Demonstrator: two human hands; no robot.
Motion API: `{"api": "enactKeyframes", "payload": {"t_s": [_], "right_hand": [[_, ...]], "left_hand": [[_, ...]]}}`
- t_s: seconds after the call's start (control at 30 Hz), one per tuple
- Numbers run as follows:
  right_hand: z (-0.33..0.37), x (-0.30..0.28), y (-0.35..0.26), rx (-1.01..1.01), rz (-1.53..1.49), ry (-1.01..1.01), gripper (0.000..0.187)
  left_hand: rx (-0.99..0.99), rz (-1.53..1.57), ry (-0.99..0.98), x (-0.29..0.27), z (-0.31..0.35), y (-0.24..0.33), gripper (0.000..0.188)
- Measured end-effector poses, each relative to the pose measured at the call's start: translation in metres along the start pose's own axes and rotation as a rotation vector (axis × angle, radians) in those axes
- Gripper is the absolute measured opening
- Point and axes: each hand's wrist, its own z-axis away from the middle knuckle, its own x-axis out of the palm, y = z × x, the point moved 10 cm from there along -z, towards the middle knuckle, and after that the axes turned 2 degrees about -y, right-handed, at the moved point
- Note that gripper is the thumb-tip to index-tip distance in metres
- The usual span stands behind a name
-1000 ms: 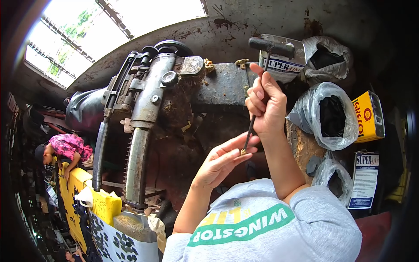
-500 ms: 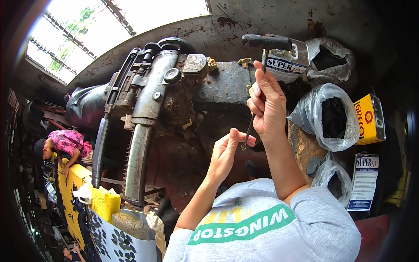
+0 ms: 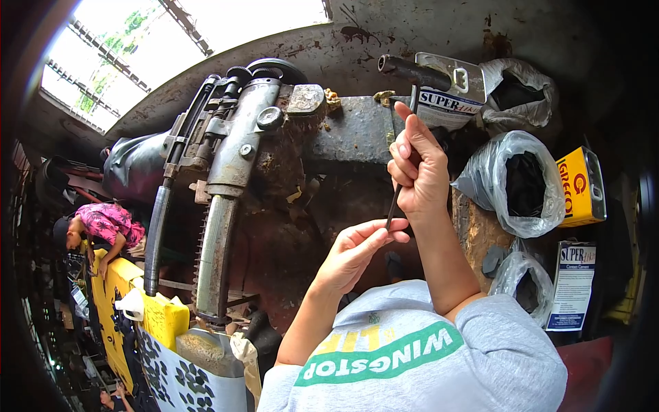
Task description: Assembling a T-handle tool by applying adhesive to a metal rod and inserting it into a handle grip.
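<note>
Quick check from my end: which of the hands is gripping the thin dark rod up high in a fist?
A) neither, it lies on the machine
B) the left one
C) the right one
C: the right hand is closed in a fist around the thin dark rod, while the left hand only pinches its lower tip.

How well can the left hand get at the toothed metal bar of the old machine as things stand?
Probably yes: the left hand only pinches the lower end of the thin rod that the right hand grips, and nothing stands between it and the toothed bar to its left.
</note>
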Motion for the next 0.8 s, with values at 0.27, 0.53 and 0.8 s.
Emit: {"api": "enactKeyframes", "payload": {"t_s": [0.27, 0.53, 0.8], "right_hand": [[0.001, 0.007, -0.002, -0.043, 0.025, -0.009, 0.034], [0.007, 0.008, -0.007, -0.086, 0.111, 0.057, 0.032], [0.002, -0.003, -0.003, -0.066, 0.039, 0.082, 0.023]], "left_hand": [[0.000, -0.088, -0.097, 0.007, 0.002, 0.013, 0.046], [0.114, -0.426, 0.128, -0.006, 0.001, 0.007, 0.027], [0.129, -0.349, 0.021, 0.005, 0.005, 0.014, 0.032]]}}
